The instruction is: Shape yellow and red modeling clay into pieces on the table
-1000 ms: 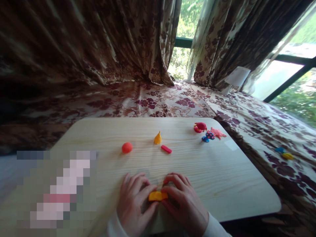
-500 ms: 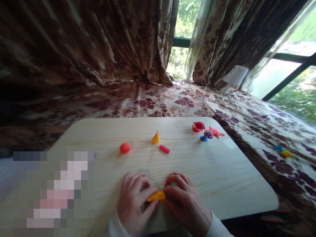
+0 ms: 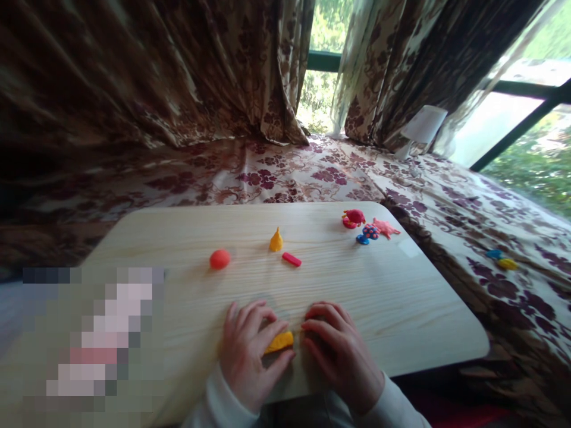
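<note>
My left hand is closed on a yellow piece of modelling clay, pinched between thumb and fingers close to the table's near edge. The piece is a short thick roll whose left part the fingers hide. Just to its right rests my right hand, apart from the clay, its fingers bent and loosely spread with nothing seen in them. Beyond the hands lie a pinkish-red clay bar, a yellow clay cone with a pointed tip and an orange-red clay ball.
At the table's far right stand a red clay figure, a blue piece with a dotted top and a flat pink clay shape. Blue and yellow bits lie on the flowered cloth, with a white lamp farther back.
My right hand has let go of the yellow clay and moved slightly right. My left hand still holds the piece. The view has tilted down a little.
</note>
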{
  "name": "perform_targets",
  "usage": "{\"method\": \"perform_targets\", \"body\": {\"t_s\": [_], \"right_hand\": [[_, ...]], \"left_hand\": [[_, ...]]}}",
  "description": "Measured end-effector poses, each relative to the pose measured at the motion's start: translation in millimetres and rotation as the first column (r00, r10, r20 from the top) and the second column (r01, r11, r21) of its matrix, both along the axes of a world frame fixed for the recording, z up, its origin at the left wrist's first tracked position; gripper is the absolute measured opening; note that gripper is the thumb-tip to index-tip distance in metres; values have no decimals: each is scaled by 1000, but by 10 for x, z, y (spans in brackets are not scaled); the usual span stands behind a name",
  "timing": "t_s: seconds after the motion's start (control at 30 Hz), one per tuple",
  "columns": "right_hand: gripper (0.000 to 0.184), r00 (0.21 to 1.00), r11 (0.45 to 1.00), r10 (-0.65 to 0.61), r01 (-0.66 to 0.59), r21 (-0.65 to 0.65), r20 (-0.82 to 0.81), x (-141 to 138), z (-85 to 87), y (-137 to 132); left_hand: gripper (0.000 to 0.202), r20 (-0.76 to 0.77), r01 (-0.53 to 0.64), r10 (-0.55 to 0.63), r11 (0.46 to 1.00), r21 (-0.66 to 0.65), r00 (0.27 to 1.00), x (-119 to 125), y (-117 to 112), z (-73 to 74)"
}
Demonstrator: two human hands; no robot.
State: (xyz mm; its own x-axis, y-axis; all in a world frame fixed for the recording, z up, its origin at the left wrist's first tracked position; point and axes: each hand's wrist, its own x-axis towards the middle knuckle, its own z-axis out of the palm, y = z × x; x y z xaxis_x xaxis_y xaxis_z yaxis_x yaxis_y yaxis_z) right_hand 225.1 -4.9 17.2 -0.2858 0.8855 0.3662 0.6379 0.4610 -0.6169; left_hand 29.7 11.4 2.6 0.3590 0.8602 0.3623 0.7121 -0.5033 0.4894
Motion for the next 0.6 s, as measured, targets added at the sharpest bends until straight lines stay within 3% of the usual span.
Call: {"method": "perform_targets", "body": {"t_s": [0.17, 0.4, 0.6], "right_hand": [[21, 1000, 1000, -5, 5, 0, -14, -20, -9, -14], [19, 1000, 1000, -12, 12, 14, 2, -21, -21, -24], [20, 1000, 1000, -11, 11, 16, 15, -13, -35, -29]], "left_hand": [[14, 92, -68, 69, 998, -16, 993, 94, -16, 8], [11, 142, -74, 72, 997, 3, 987, 155, -19, -5], [35, -48, -35, 39, 996, 86, 998, -140, -60, -23]]}}
